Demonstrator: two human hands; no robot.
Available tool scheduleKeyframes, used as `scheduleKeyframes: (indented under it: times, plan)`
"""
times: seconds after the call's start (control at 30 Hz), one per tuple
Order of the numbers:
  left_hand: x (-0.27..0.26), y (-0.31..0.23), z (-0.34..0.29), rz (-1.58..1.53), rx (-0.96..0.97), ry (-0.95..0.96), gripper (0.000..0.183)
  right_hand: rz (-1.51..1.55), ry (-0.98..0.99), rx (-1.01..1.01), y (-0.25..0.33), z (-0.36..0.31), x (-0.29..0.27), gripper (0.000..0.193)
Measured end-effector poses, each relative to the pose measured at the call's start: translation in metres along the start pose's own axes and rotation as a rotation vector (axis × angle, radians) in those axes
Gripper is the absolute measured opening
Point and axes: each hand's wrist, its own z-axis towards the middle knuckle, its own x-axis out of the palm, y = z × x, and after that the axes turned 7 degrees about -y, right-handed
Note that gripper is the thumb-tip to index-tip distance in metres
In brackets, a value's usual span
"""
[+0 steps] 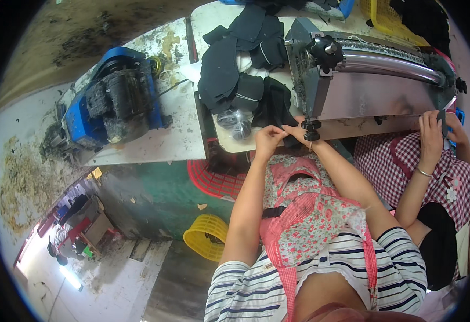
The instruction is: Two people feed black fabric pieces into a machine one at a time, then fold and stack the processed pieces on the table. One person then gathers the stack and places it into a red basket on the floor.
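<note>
My left hand [269,140] and my right hand [300,132] meet at the front edge of the white table, fingertips together. The left fingers are pinched closed; what is between them is too small to make out. My right fingers are also closed, partly hidden, beside the machine's black knob [311,130]. Just beyond my fingers a loose black fabric piece [272,102] lies on the table and reaches down to them. Left of it are a banded bundle of black pieces [247,92], a clear plastic bag [234,124] and a stack of flat black pieces [217,75].
A metal roller machine [374,88] fills the table's right side. A blue motor [119,94] covered in lint stands on the left table. Below are a red basket [213,180] and a yellow basket [205,236]. At right, a co-worker's hands [432,131] hold a dark piece.
</note>
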Motion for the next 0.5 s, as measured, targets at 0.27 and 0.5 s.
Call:
scheduleKeyframes:
  times: [0.27,0.5]
  plan:
    - [0.007,-0.001,-0.003,-0.51,-0.214,-0.019,0.018,-0.046,0.134,-0.103,0.004,0.007,-0.012,0.062]
    - [0.021,-0.001,-0.001,-0.475,-0.257,-0.058,0.012,-0.149,0.102,-0.138,0.017,-0.008,-0.024,0.045]
